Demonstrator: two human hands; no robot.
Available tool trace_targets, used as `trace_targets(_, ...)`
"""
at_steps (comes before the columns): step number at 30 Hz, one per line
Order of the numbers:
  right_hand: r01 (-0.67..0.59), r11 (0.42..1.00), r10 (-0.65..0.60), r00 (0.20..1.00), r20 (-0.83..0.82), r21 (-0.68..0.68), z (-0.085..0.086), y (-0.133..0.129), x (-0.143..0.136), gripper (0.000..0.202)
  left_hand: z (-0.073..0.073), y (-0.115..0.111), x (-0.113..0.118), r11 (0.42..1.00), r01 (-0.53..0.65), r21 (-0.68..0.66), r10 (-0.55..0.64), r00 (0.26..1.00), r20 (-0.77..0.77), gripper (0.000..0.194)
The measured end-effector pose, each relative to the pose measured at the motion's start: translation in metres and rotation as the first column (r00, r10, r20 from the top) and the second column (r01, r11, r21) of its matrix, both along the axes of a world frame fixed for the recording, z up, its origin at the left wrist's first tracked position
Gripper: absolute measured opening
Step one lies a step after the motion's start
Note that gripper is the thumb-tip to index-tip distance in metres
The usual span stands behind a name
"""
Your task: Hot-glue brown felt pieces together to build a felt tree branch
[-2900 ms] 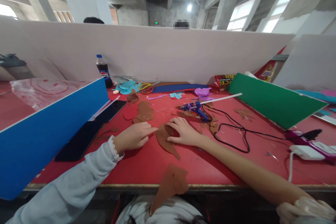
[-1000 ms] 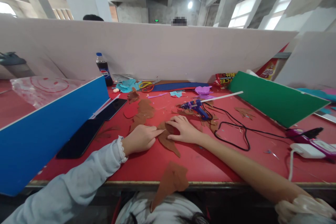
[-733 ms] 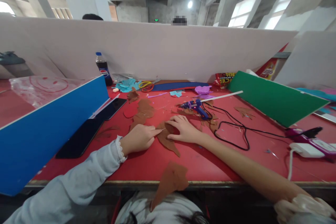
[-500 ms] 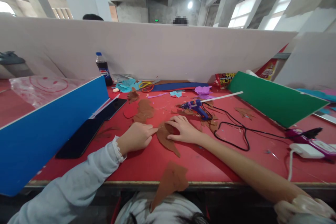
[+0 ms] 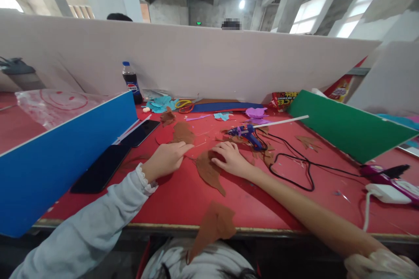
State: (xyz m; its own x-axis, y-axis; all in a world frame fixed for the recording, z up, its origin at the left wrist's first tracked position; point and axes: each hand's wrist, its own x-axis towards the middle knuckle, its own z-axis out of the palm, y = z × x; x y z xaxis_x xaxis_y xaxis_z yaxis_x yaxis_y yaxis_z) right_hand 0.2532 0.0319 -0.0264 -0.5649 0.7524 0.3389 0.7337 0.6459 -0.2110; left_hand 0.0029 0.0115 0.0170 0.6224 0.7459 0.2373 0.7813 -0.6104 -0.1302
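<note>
On the red table, a curved brown cut-out (image 5: 209,174), felt or paper, tapers to a point toward me. My right hand (image 5: 231,160) rests over its upper right part, fingers bent and a little apart, holding it down. To its left is my left hand (image 5: 164,160), thumb and forefinger pinched together. A fine pale strand shows by those fingertips, but I cannot make out what they hold. Another brown cut-out (image 5: 183,133) lies just beyond the left hand. At the table's front edge, a brown piece (image 5: 214,222) hangs partly over my lap.
A blue glue gun (image 5: 245,133) with a white glue stick lies past my right hand, its black cord (image 5: 307,161) running right. Phones (image 5: 101,168) lie beside the blue board (image 5: 65,157). A green board (image 5: 347,126) stands right. Scissors (image 5: 185,104) and a cola bottle (image 5: 131,85) are at the back.
My left hand has drawn back leftward and slightly away from the brown cut-out, leaving its left edge uncovered. My right hand stays on it. The view has shifted slightly.
</note>
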Motion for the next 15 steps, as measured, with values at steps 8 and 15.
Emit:
trace_targets(8, 0.119, 0.992, -0.118, 0.993, 0.015, -0.037, -0.004, 0.013, -0.02, 0.015, -0.002, 0.0, 0.001, 0.998, -0.052, -0.019, 0.053, 0.999, 0.007, 0.04)
trace_targets(15, 0.149, 0.988, -0.145, 0.987, -0.069, 0.052, -0.003, 0.016, -0.024, 0.006, -0.001, 0.001, 0.0, 0.997, -0.07, -0.018, 0.07, 0.997, 0.014, 0.039)
